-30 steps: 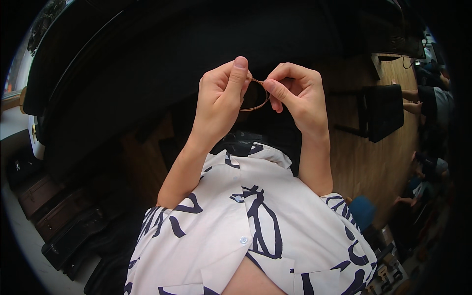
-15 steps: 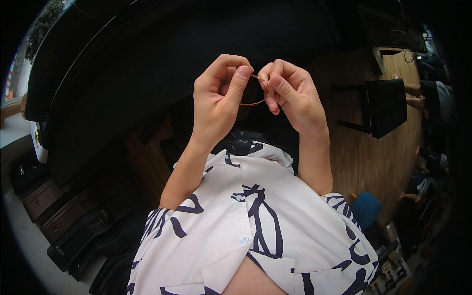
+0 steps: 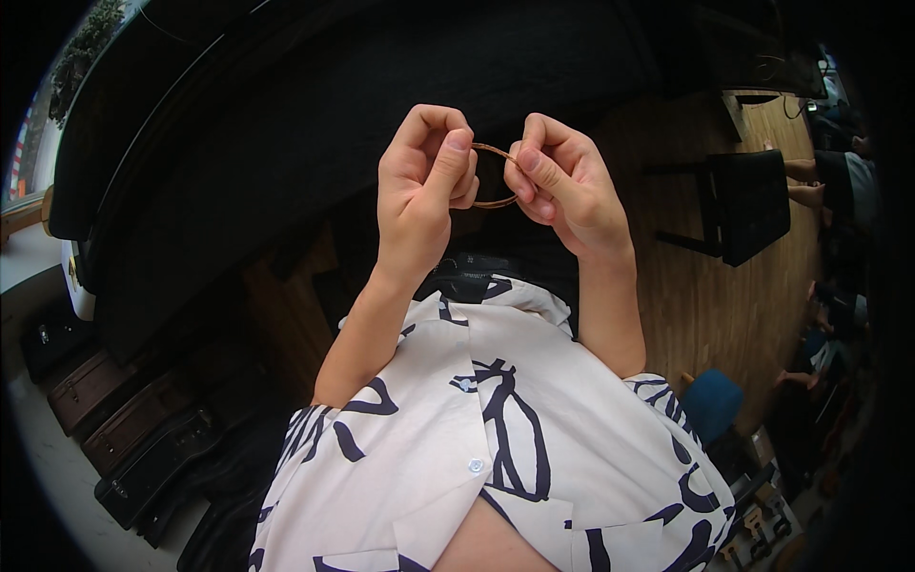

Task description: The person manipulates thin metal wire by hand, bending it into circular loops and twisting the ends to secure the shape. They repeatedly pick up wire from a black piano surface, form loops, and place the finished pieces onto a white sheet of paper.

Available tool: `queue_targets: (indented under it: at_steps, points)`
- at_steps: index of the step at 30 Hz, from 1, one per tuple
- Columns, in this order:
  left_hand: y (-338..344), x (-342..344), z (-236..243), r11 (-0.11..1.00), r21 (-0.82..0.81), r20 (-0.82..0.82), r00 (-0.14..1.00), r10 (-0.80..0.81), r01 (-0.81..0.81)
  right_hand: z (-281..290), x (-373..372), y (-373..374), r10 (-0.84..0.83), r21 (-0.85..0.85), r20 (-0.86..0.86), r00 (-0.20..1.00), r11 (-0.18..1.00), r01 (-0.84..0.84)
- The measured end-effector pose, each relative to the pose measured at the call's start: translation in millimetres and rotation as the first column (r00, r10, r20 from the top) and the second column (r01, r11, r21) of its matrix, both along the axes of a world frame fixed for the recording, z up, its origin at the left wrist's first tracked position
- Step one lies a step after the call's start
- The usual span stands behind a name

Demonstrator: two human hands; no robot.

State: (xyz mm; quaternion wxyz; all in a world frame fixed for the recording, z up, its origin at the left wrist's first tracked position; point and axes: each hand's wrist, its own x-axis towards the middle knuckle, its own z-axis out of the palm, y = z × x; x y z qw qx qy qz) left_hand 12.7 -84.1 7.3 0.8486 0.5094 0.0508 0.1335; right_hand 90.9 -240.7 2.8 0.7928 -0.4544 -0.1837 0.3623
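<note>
A thin copper-coloured coiled wire (image 3: 492, 204), like a wound instrument string, forms a ring between my hands in front of my chest. My left hand (image 3: 419, 195) is closed, pinching the ring's left side between thumb and curled fingers. On the opposite side, my right hand (image 3: 577, 191) grips the ring with thumb and fingertips. Both the upper and lower arcs show across the gap. The parts under my fingers are hidden, including any loose ends.
Beyond my hands spreads a large dark surface (image 3: 315, 114). A black chair (image 3: 755, 205) stands on the wooden floor (image 3: 724, 315) at right, near another person's legs (image 3: 805, 181). A blue seat (image 3: 712, 404) is lower right. Brown and black cases (image 3: 157, 467) line the lower left.
My hands have drawn slightly apart, so more of the ring's upper arc shows. The right fingers have shifted their hold and now curl closer round the coil.
</note>
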Motion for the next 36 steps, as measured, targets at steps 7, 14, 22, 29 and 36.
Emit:
queue_targets:
  at_steps: [7,14,22,29,36]
  points:
    - [6.3,-0.3,0.2,0.997,-0.028,-0.025,0.997,-0.078,0.077,5.5,2.5,-5.2,-0.014,-0.132,0.101,0.995,0.991,0.028]
    - [4.7,1.7,0.3,0.983,-0.122,-0.111,0.983,-0.147,0.134,14.6,-0.4,-9.0,-0.097,-0.219,0.315,0.944,0.96,0.172]
    - [10.0,2.4,-10.6,0.973,-0.072,-0.077,0.971,-0.226,0.221,11.5,1.5,-14.6,-0.1,-0.238,0.327,0.94,0.954,0.184]
    - [19.1,5.5,-10.4,0.984,0.103,-0.053,0.989,-0.139,0.143,11.0,9.2,-8.5,-0.045,-0.275,0.33,0.943,0.951,0.142]
    - [64.7,77.9,-7.3,0.781,0.624,0.134,0.986,-0.098,-0.007,38.5,76.9,13.8,-0.01,-0.367,0.638,0.77,0.875,0.317]
